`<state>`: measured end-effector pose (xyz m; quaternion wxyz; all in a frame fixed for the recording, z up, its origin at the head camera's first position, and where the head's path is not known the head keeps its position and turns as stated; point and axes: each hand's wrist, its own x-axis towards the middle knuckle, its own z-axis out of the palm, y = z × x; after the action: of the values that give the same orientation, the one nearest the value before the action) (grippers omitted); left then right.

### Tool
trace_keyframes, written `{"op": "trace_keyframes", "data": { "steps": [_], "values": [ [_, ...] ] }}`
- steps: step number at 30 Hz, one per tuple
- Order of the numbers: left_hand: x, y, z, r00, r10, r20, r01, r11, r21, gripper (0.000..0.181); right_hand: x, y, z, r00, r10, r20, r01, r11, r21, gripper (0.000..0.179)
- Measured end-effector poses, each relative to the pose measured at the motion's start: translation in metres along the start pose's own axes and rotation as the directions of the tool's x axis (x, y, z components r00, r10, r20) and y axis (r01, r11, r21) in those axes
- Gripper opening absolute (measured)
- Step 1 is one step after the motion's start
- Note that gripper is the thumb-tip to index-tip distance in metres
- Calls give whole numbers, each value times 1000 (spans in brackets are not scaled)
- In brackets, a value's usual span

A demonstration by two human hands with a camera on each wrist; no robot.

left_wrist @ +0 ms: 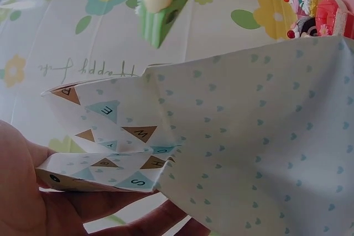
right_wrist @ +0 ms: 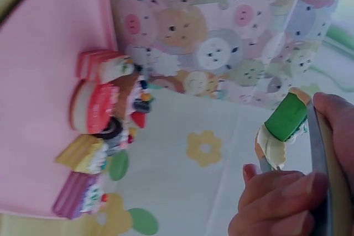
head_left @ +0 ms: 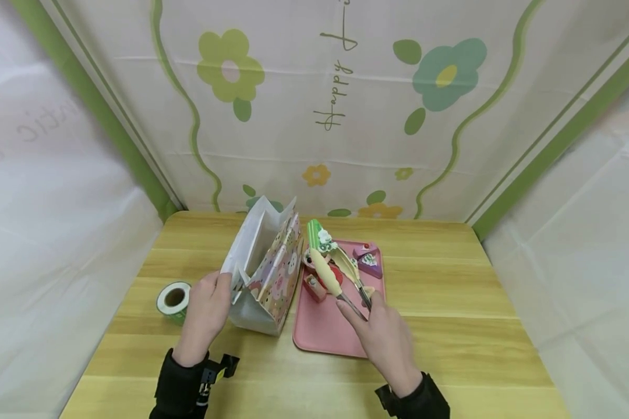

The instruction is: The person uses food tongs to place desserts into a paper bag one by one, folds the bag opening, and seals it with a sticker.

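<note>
Cake (head_left: pixel 313 234), green and white, is up in the tips of the tongs (head_left: pixel 326 273), near the far left corner of the pink tray (head_left: pixel 325 331). The right hand (head_left: pixel 387 336) grips the tongs. Just left of the cake stands a bag (head_left: pixel 254 314), its top open, and the left hand (head_left: pixel 207 305) holds its edge. More cakes (head_left: pixel 314 288) sit on the tray, some red, one purple. A white and green roll (head_left: pixel 177 318) sits on the bench (head_left: pixel 477 326), left of the bag.

We've got pastel animal faces and pale-blue hearts on the bag (head_left: pixel 279 288) in the left hand (head_left: pixel 205 311). Right hand (head_left: pixel 387 340): cream-and-silver tongs (head_left: pixel 326 273), green-striped cake (head_left: pixel 313 233) at the tips, pink tray (head_left: pixel 325 333) below.
</note>
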<state>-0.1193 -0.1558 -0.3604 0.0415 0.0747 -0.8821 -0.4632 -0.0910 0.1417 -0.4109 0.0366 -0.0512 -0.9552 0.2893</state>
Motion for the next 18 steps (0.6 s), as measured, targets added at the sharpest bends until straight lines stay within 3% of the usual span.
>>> {"op": "trace_keyframes", "data": {
  "steps": [10,14,18],
  "values": [
    [0,0,1,1000,10,-9,-10,1000,-5,38,11,-42,-26,993,-112,-33,113,993,24,71],
    [0,0,1,1000,11,-10,-11,1000,-2,38,17,-61,-33,987,-156,-29,155,988,-14,84],
    [-1,1,1,1000,14,-8,-14,1000,8,39,20,-78,-33,974,-222,-31,220,973,-64,85]
  ]
}}
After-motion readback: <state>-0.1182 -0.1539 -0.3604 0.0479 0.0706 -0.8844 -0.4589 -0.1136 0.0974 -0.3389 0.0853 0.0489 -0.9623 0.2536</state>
